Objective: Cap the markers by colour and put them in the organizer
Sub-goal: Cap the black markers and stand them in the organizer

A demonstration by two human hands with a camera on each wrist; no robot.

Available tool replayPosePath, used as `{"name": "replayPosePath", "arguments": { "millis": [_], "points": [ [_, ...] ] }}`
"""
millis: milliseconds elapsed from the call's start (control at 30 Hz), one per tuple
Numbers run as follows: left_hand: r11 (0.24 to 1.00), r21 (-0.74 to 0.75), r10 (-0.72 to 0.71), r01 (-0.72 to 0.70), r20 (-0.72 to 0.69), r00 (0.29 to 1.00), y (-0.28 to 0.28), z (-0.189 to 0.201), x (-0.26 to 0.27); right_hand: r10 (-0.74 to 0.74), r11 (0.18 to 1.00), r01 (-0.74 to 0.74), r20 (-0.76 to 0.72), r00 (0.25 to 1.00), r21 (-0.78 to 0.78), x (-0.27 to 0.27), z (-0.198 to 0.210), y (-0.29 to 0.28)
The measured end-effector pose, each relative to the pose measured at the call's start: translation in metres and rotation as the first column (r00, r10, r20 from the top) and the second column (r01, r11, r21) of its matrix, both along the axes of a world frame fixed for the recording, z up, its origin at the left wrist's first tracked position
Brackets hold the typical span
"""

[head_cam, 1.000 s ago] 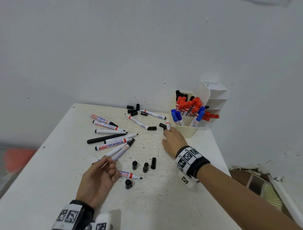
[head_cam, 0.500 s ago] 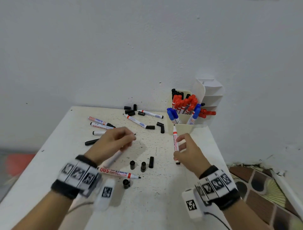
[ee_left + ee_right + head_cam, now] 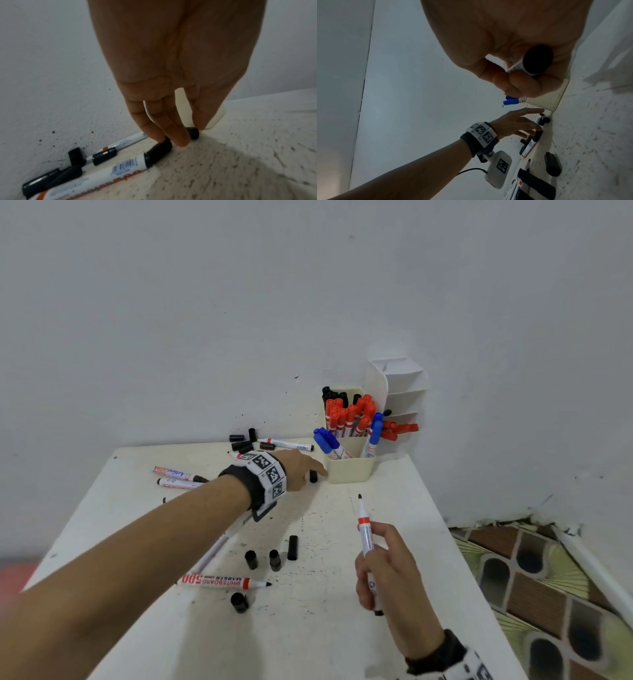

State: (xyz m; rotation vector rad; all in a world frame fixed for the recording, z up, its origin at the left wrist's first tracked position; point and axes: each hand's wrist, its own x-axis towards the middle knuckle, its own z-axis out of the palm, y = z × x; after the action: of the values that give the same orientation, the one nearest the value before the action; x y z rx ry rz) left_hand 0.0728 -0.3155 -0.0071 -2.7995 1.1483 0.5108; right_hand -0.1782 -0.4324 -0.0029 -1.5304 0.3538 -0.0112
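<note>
My right hand (image 3: 376, 563) grips an uncapped black-tipped whiteboard marker (image 3: 365, 530), tip pointing up and away, over the right part of the white table (image 3: 342, 628); its black rear end (image 3: 537, 60) shows in the right wrist view. My left hand (image 3: 318, 472) reaches across to the foot of the cream organizer (image 3: 349, 472). Its straight fingertips (image 3: 181, 142) touch down by a loose black cap (image 3: 193, 133) that lies on the table. Capped blue markers (image 3: 325, 440), red ones (image 3: 349, 414) and black ones (image 3: 334, 395) stand in the organizer.
Three loose black caps (image 3: 274, 558) and one more (image 3: 239, 602) lie mid-table beside an uncapped marker (image 3: 222, 581). More markers (image 3: 178, 474) and caps (image 3: 241, 441) lie at the left and back by the wall. The table's right edge drops to a patterned floor (image 3: 548, 594).
My left hand has left the marker pile and reached far right to the cap by the organizer. My right hand has drawn the marker back toward me.
</note>
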Motion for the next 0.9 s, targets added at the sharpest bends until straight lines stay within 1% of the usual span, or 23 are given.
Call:
{"name": "replayPosePath", "arguments": {
  "millis": [133,200,267,333,433,533,600,633,667,733,767,800,833,900],
  "points": [
    [0.999,0.037,0.02,-0.02,0.006,1.0,-0.011,-0.023,0.009,-0.014,1.0,0.014,0.005,1.0,-0.003,-0.004,-0.001,-0.004],
    [1.0,-0.001,0.028,-0.028,0.014,1.0,-0.01,-0.025,0.011,-0.011,1.0,0.011,0.004,1.0,-0.008,-0.004,-0.001,-0.005],
    [0.994,-0.102,0.038,-0.037,0.006,0.999,-0.006,-0.02,0.01,-0.002,1.0,0.002,0.009,1.0,-0.024,-0.005,-0.001,-0.005],
    [0.97,-0.227,0.074,-0.081,-0.042,0.996,0.003,-0.007,0.007,0.015,0.999,-0.014,0.022,1.0,-0.041,-0.005,-0.001,-0.003],
    [0.889,-0.415,0.124,-0.194,-0.19,0.974,0.028,0.014,-0.005,0.055,0.997,-0.053,0.047,0.997,-0.055,-0.004,0.0,0.004],
    [0.79,-0.565,0.092,-0.239,-0.276,0.957,0.058,0.032,-0.031,0.091,0.994,-0.084,0.094,0.991,-0.07,0.0,0.005,0.016],
    [0.714,-0.653,0.079,-0.254,-0.285,0.955,0.074,0.043,-0.055,0.107,0.992,-0.095,0.148,0.983,-0.084,0.002,0.009,0.026],
    [0.661,-0.701,0.079,-0.266,-0.288,0.954,0.081,0.048,-0.068,0.119,0.99,-0.103,0.175,0.977,-0.1,0.003,0.01,0.031],
    [0.589,-0.751,0.08,-0.298,-0.313,0.946,0.087,0.051,-0.08,0.132,0.987,-0.11,0.196,0.972,-0.115,0.004,0.011,0.036],
    [0.398,-0.823,0.072,-0.405,-0.412,0.908,0.096,0.056,-0.102,0.15,0.984,-0.125,0.217,0.965,-0.124,0.005,0.011,0.046],
    [0.301,-0.84,0.062,-0.452,-0.455,0.888,0.1,0.058,-0.112,0.158,0.983,-0.133,0.222,0.962,-0.123,0.005,0.01,0.05],
    [0.221,-0.848,0.057,-0.481,-0.481,0.875,0.103,0.058,-0.119,0.166,0.982,-0.141,0.227,0.96,-0.126,0.005,0.009,0.054],
    [0.162,-0.854,0.056,-0.494,-0.492,0.869,0.105,0.058,-0.125,0.178,0.98,-0.149,0.233,0.956,-0.135,0.005,0.008,0.058],
    [0.082,-0.859,0.05,-0.505,-0.502,0.863,0.109,0.056,-0.135,0.206,0.972,-0.17,0.243,0.948,-0.16,0.004,0.007,0.064]
  ]
}}
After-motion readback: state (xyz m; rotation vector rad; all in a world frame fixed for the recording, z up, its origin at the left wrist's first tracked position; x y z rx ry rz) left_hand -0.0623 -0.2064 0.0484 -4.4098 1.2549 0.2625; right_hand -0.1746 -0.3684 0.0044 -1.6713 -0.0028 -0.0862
